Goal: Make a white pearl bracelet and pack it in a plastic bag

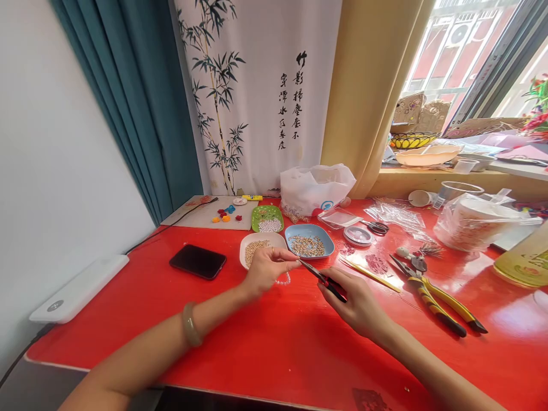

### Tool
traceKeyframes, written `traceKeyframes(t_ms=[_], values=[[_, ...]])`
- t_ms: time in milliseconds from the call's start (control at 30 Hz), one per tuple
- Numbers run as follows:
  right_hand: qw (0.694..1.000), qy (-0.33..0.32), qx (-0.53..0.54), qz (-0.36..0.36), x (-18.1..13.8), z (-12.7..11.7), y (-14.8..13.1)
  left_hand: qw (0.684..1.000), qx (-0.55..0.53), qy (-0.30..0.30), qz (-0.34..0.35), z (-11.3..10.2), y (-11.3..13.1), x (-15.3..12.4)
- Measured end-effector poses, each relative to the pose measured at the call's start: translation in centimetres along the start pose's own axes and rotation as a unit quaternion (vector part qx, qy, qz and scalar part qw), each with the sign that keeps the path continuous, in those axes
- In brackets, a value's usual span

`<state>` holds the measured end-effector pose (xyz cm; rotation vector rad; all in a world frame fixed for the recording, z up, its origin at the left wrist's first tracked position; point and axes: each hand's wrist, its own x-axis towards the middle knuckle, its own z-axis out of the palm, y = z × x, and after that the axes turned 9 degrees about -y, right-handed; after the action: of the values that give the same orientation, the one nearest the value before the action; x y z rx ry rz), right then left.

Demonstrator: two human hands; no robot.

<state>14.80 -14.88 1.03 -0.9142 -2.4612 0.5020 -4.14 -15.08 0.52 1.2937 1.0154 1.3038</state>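
The left hand point(269, 268) pinches a bead strand point(284, 280) by the pliers point(322, 277) gripped in the right hand point(357, 301), a blue bowl point(329, 246) just beyond, presumably for easy reach.

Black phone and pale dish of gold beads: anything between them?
Head view: just a bare strip of red tabletop between the phone and the pale dish.

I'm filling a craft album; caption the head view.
Over a glossy red table: left hand by a pale beaded strand, right hand gripping black-and-red pliers.
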Motion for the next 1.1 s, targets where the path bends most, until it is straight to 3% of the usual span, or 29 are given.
traceKeyframes(t_ms=[200,400,567,833,1100], values=[[0.999,-0.003,0.036,0.013,0.2,0.5,-0.3,0.998,0.018,0.051,0.043,0.7,-0.3,-0.6],[0.999,0.013,0.027,0.011,0.1,0.7,-0.2,0.998,0.004,0.065,0.008,1.1,0.3,-1.0],[1.0,0.022,-0.02,-0.004,0.0,0.6,0.3,0.999,-0.015,0.049,-0.018,1.0,0.6,-0.9],[0.986,0.06,-0.126,-0.091,-0.3,0.0,1.4,0.998,-0.039,-0.014,-0.05,0.6,1.3,-0.8],[0.994,0.037,-0.059,-0.083,0.1,-1.5,1.6,0.994,-0.087,-0.047,-0.05,0.2,2.0,-0.4]])
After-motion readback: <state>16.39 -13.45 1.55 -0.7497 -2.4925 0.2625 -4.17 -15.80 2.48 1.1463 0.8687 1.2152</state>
